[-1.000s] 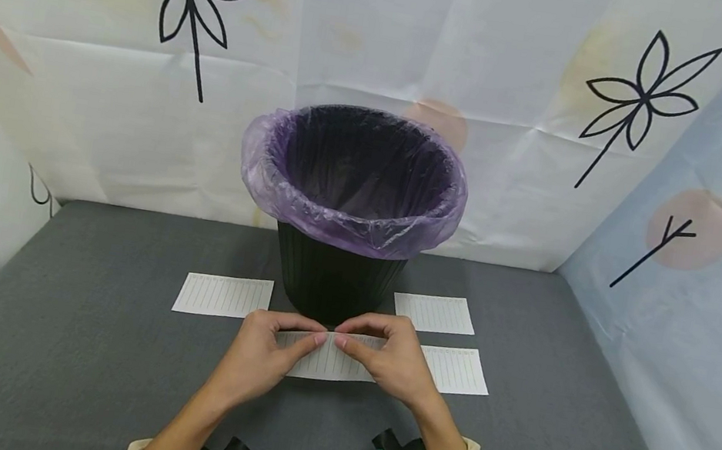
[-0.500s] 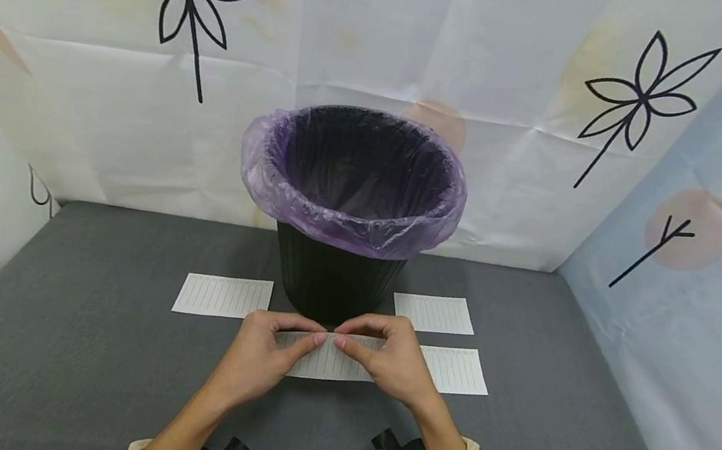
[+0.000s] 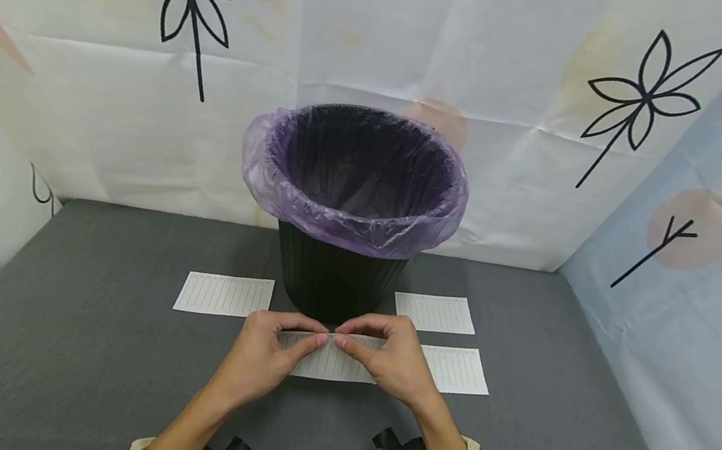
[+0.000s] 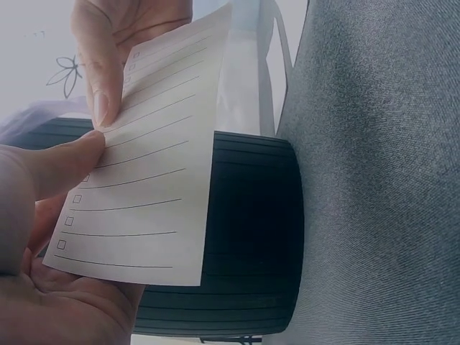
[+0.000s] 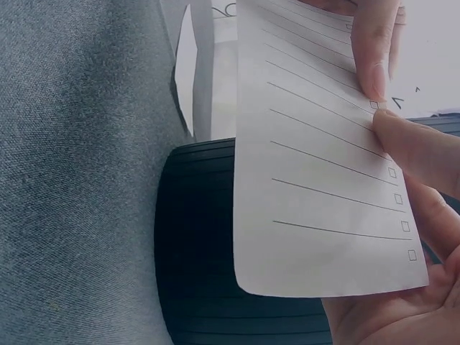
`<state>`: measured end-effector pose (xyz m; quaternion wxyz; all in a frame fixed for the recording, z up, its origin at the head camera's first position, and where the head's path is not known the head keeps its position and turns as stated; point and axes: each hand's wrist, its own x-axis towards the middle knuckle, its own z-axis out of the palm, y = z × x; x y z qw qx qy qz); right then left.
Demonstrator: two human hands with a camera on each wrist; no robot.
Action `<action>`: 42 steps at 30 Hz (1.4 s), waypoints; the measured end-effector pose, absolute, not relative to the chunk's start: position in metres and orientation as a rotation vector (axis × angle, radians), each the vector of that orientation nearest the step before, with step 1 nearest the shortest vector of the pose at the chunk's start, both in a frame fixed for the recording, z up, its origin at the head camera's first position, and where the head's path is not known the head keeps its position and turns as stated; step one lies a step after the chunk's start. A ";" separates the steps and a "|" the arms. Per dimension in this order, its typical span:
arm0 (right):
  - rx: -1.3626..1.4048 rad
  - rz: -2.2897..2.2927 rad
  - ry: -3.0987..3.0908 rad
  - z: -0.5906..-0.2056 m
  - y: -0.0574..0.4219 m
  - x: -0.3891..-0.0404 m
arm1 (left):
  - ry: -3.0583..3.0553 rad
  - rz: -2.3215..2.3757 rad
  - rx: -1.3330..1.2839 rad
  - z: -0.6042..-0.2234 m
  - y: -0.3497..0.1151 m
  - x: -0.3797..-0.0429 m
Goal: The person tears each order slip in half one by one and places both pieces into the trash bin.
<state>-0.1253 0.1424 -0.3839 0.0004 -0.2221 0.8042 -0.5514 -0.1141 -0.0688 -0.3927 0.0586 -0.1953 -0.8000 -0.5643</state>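
Both hands hold one sheet of lined checklist paper (image 3: 333, 361) by its far long edge, in front of the bin. My left hand (image 3: 267, 355) pinches that edge between thumb and fingers, just left of its middle. Right beside it, my right hand (image 3: 393, 358) pinches the same edge, the two thumb tips almost meeting. In the left wrist view the paper (image 4: 144, 180) shows ruled lines and a column of small checkboxes, slightly bowed and raised off the table. The right wrist view shows the paper (image 5: 316, 165) whole between the hands, with fingers behind it.
A black trash bin (image 3: 332, 275) with a purple liner (image 3: 360, 233) stands behind the hands on the grey table (image 3: 103, 358). Lined paper pieces lie at left (image 3: 224, 296), back right (image 3: 435, 314) and right (image 3: 454, 370). White printed cloth (image 3: 512, 201) hangs behind.
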 end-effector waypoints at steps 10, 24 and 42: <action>-0.718 -1.697 2.535 -0.384 0.142 -0.125 | -2.456 -1.663 -0.579 -0.393 -0.069 -0.115; -0.741 -1.681 2.555 -0.385 0.141 -0.125 | -2.476 -1.645 -0.605 -0.393 -0.069 -0.114; -0.752 -1.672 2.576 -0.384 0.140 -0.124 | -2.478 -1.596 -0.626 -0.392 -0.070 -0.114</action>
